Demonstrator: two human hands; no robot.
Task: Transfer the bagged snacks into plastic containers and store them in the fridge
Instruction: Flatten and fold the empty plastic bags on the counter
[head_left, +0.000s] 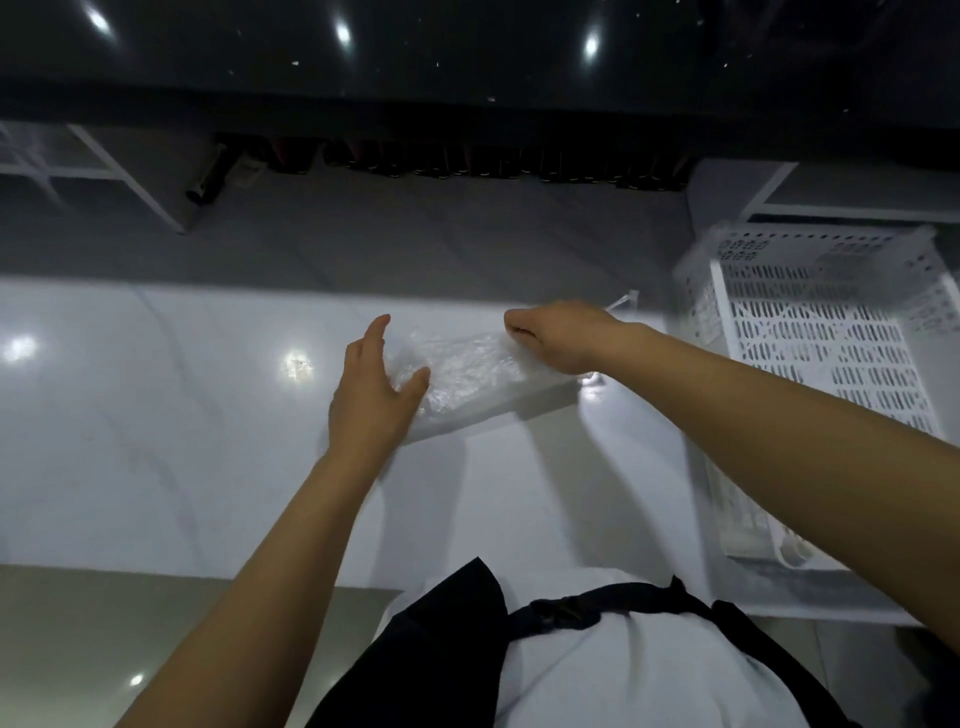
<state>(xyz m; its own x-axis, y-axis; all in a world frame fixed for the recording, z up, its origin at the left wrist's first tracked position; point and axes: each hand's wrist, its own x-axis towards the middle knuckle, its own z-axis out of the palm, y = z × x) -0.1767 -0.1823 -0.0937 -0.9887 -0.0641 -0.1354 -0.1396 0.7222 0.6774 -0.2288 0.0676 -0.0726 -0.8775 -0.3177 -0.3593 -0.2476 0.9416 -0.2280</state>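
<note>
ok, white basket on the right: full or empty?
Empty as far as visible: the basket shows a bare slotted floor; the right forearm hides its near part.

Nothing readable is showing here: no text, label, brand name or number can be made out on any surface. The clear plastic bag (467, 369) is appearing blurred, and no print is showing on it. The white perforated basket (831, 332), to the right of the bag, is carrying only a pattern of holes. The row of dark items (498, 161) beyond the bag is lying in shadow, too dim and too small for any label to be read.
</note>
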